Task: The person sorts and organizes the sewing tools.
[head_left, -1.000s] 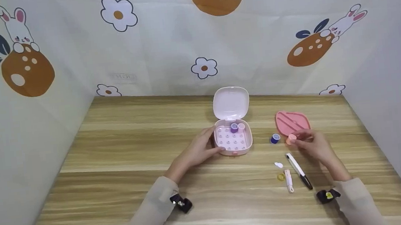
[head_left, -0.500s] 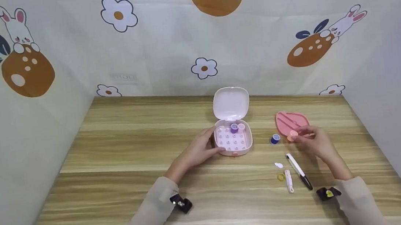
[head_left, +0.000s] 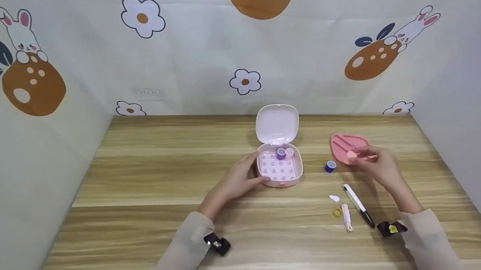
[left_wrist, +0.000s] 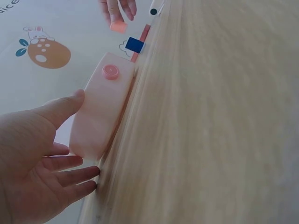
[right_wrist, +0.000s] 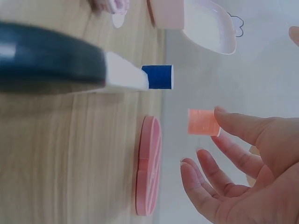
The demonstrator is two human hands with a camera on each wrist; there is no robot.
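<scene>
On the patterned wall cloth (head_left: 189, 56), the letters "ice" (left_wrist: 10, 5) can be read at the left wrist view's upper left corner, where the word is cut off, while faint lettering (head_left: 149, 93) low on the cloth in the head view cannot be made out.

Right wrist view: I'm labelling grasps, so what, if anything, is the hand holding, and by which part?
The right hand pinches an orange spool by its upper end, between thumb and finger; the lower end sticks out free.

My right grip (head_left: 378, 163) is pinching a raised peach spool (right_wrist: 202, 122); my left grip (head_left: 240, 177) is touching the open pink box (left_wrist: 100, 109).
</scene>
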